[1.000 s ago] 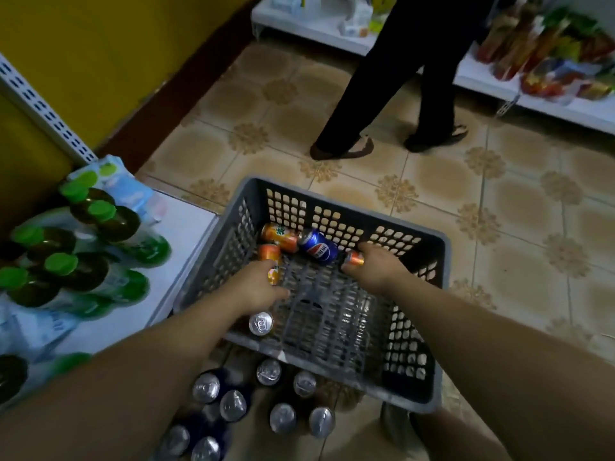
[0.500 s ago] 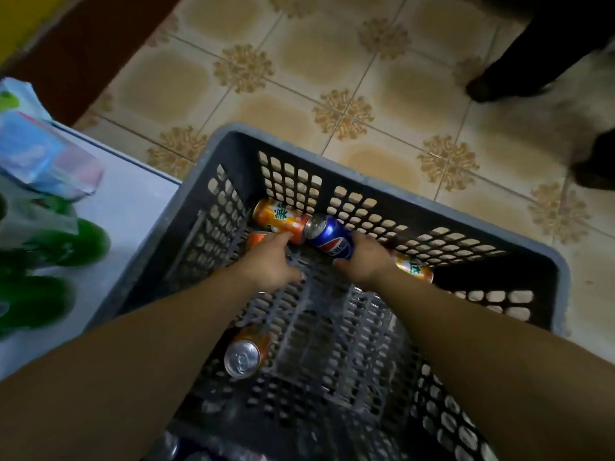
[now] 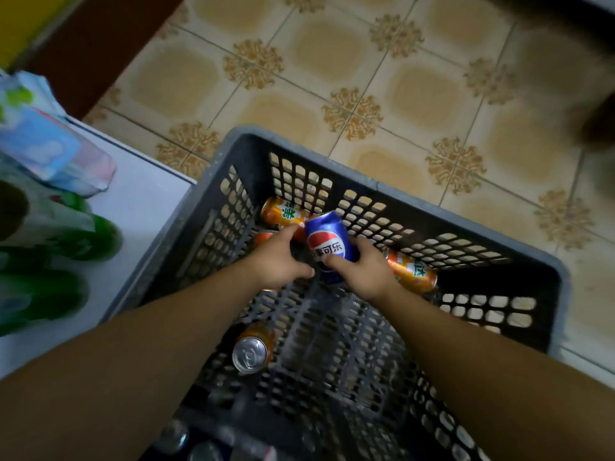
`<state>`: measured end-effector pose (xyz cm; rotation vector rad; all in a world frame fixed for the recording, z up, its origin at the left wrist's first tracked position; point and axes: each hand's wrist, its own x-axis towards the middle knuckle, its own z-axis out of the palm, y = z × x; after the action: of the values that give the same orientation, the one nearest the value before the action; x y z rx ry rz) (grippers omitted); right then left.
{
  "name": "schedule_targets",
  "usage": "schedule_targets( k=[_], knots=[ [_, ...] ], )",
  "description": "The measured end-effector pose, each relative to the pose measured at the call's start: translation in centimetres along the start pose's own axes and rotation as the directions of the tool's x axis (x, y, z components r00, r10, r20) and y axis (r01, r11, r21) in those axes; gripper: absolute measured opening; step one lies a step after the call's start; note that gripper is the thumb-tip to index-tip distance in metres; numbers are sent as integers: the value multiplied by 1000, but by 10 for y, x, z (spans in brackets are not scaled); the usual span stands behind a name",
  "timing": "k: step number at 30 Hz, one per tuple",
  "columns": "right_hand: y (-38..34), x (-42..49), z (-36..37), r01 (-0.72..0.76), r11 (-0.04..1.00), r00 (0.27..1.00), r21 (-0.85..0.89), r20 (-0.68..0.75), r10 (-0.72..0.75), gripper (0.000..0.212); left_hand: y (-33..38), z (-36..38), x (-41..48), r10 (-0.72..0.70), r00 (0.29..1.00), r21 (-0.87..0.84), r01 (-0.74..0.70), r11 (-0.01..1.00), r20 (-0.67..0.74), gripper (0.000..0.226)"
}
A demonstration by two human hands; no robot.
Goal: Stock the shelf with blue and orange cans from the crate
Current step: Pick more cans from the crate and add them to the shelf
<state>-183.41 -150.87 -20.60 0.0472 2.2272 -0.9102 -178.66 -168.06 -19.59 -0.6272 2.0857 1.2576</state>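
Note:
A grey plastic crate [image 3: 366, 183] stands on the tiled floor below me. My right hand [image 3: 364, 274] grips a blue can [image 3: 327, 237] and holds it tilted up off the crate floor. My left hand [image 3: 279, 261] is curled over an orange can [image 3: 263, 235] that it mostly hides. Its forefinger reaches toward a second orange can [image 3: 281, 212] lying at the far wall. A third orange can [image 3: 412, 271] lies just right of my right hand. Another orange can [image 3: 253, 351] lies nearer me under my left forearm, silver top facing up.
A white shelf [image 3: 139, 211] adjoins the crate's left side, carrying green bottles [image 3: 100, 237] and wrapped packs [image 3: 50, 154]. Silver can tops [image 3: 173, 437] show below the crate's near edge. A dark foot [image 3: 599, 124] of another person is at the far right on the floor.
My right hand has closed on the blue can and raised it from lying flat. My head has leaned closer over the crate. The other person's feet have shifted toward the right edge.

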Motion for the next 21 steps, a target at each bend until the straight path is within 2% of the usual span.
schedule_targets(
  k=[3, 7, 9, 11, 16, 21],
  knots=[
    [-35, -34, -16, 5, 951, 1000, 310, -28, 3, 48, 18, -15, -37, 30, 999, -50, -31, 998, -12, 95],
    [-95, -90, -46, 112, 869, 994, 482, -65, -92, 56, 56, -48, -105, 100, 995, -195, -104, 975, -29, 108],
    [-125, -125, -62, 193, 837, 981, 513, -74, -180, 65, 75, -68, -144, 140, 988, -234, -150, 961, -60, 114],
    [-157, -165, -75, 265, 815, 962, 515, -88, -257, 62, 93, -88, -191, 195, 975, -233, -214, 949, -103, 116],
    [-227, -271, -95, 461, 740, 886, 490, -203, -418, 56, 123, -125, -313, 313, 923, -151, -350, 925, -222, 102],
    [-290, -379, -89, 661, 622, 747, 421, -285, -600, 59, 123, -153, -434, 444, 802, -17, -491, 871, -400, 93]
  ],
)
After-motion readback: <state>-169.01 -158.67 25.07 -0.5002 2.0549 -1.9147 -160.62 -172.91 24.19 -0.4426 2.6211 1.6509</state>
